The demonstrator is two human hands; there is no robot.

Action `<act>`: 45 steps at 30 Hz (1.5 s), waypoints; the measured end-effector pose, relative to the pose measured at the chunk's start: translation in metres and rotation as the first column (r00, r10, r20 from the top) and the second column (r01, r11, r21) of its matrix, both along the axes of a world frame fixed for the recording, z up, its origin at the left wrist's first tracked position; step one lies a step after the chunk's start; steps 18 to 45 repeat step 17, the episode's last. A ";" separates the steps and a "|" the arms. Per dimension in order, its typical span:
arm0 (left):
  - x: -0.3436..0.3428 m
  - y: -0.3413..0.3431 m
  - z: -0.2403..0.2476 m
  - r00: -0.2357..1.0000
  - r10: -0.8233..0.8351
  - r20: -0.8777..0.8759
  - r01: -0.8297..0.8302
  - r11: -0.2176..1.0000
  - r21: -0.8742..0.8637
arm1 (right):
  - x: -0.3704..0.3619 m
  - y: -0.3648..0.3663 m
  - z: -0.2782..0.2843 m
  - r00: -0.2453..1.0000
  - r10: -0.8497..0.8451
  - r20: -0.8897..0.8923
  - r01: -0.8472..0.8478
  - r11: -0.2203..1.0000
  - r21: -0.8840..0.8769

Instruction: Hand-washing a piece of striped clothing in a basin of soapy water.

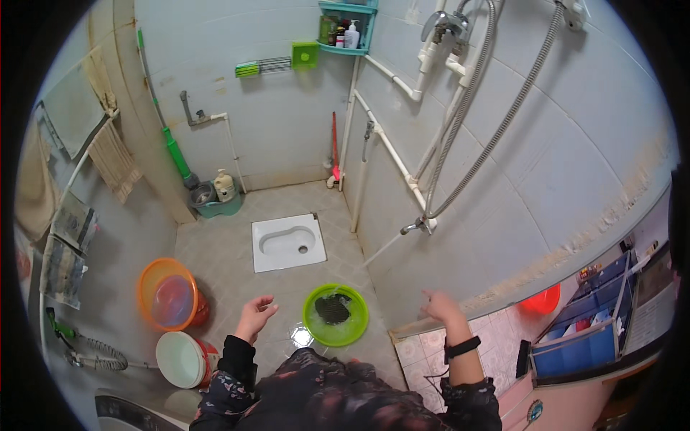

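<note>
Green basin [336,314] on floor, between left hand [254,317] and right hand [440,307], fingers clear

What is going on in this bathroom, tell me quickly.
A person stands over a green basin on the tiled floor. Water streams into it from a wall tap, and a dark cloth lies inside. Both hands are empty: the left hand hovers open beside the basin, and the right hand is raised near the wall. An orange bucket and a white bucket stand to the left.
</note>
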State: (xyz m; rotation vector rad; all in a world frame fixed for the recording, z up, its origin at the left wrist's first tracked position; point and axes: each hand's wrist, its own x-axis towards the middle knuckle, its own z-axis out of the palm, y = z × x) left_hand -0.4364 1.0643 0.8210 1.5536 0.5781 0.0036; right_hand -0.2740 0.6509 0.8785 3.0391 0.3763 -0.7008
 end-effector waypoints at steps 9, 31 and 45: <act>-0.014 0.032 -0.004 0.996 0.074 0.042 -0.074 0.997 -0.003 | 0.079 0.048 0.025 0.956 -0.094 0.277 0.054 0.987 0.150; -0.026 0.037 -0.003 0.989 0.150 0.004 -0.150 0.989 -0.013 | 0.134 0.068 0.030 0.906 -0.249 0.342 0.202 0.965 0.165; -0.026 0.037 -0.003 0.989 0.150 0.004 -0.150 0.989 -0.013 | 0.134 0.068 0.030 0.906 -0.249 0.342 0.202 0.965 0.165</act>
